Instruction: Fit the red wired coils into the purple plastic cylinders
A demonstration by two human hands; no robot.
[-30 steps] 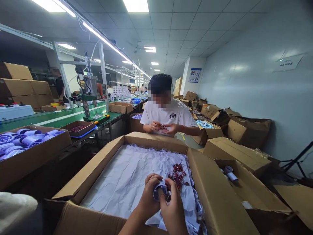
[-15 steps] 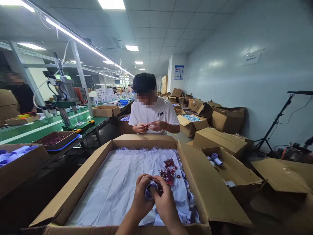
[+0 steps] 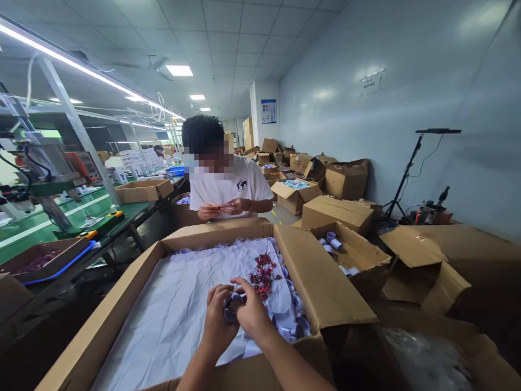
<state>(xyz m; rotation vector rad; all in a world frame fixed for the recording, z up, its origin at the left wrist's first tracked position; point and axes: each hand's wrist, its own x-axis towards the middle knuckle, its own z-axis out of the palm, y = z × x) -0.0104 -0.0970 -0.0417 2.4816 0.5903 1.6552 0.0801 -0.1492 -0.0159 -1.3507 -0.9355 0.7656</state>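
My left hand [image 3: 217,315] is wrapped round a small lilac plastic cylinder [image 3: 231,309], its open end facing me. At the right of that cylinder, my right hand [image 3: 253,312] has its thumb and fingers bent against the rim, the index finger lifted over the top. Whether a smaller part is between its fingers is hidden. Both hands are above a white paper sheet [image 3: 171,304] laid inside a large cardboard box [image 3: 109,309]. Just beyond my right hand, a heap of small dark red round parts with thin wires [image 3: 264,274] rests on the paper.
More lilac cylinders [image 3: 299,323] in clear wrap line the box's right side. Across the box, a person in a white T-shirt [image 3: 228,190] holds something small. An open carton [image 3: 354,252] with a few cylinders stands right; a green workbench [image 3: 134,212] runs along the left.
The view has turned right, so everything sits further left. My right hand has shifted on the cylinder: its index finger is now raised and the thumb is further out of the opening.
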